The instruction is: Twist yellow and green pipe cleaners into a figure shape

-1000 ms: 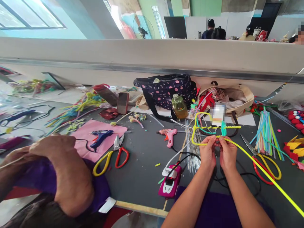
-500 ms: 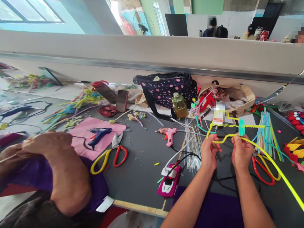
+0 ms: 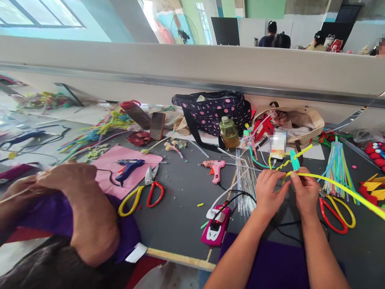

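A bright yellow pipe cleaner is pinched between both my hands, its long tail running off to the right edge. My left hand has closed fingers on the bent part of it. Right beside it, my right hand grips the same strand near a teal fuzzy piece, wrapped around a twisted yellow section that sticks up above the fingers. Part of the bent frame is hidden behind my fingers. Red-and-yellow-handled scissors lie just right of my right wrist.
A pink glue gun, a magenta power strip with cords and a bundle of thin wires lie left of my hands. Pipe cleaners stand bundled at the right. At far left, a co-worker's arm rests near other scissors.
My hands have come closer together, the left moving right toward the right one. The yellow shape has tilted, its straight end now pointing up to the right.
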### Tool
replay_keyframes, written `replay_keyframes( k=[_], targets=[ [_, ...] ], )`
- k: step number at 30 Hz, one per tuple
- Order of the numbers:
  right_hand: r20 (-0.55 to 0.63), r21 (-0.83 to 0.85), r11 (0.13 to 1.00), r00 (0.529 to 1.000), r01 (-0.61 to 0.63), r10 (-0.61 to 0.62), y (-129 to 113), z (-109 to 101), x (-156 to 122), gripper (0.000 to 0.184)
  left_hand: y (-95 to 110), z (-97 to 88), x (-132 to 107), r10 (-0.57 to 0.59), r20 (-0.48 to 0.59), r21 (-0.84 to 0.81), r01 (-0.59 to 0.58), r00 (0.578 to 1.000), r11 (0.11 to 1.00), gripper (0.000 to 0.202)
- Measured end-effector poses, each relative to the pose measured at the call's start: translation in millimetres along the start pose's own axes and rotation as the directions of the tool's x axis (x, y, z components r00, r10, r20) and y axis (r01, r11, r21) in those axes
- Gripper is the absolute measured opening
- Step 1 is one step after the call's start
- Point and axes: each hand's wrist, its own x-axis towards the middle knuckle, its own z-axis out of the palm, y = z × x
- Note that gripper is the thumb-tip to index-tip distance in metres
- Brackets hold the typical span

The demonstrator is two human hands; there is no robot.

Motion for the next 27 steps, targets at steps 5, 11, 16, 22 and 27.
replay_keyframes(
  k=[5,11,16,22,27],
  targets=[
    [0.061,0.015,1.000,0.998,-0.023,0.022,2,6,-3,0.009,-8,2.2,-5,0.035,-0.030,0.131,-0.031,0.999,0.991,0.007],
    [0.145,0.022,1.000,0.989,-0.012,0.008,1,3,0,0.008,-5,-1.2,0,-0.126,0.016,-0.108,0.127,0.992,0.986,0.013],
    [0.161,0.025,1.000,0.987,0.012,-0.016,2,-2,1,0.009,-2,-6.6,5,-0.251,0.141,-0.320,0.284,0.958,0.904,0.017],
    [0.191,0.088,0.996,0.981,0.001,-0.018,11,-5,3,0.006,-6,-4.8,4,-0.357,0.243,-0.388,0.428,0.902,0.816,0.021],
    [0.277,0.047,0.999,0.961,0.003,-0.016,8,-8,5,0.007,-8,-5.1,5,-0.330,0.223,-0.371,0.393,0.917,0.842,0.022]
  ],
)
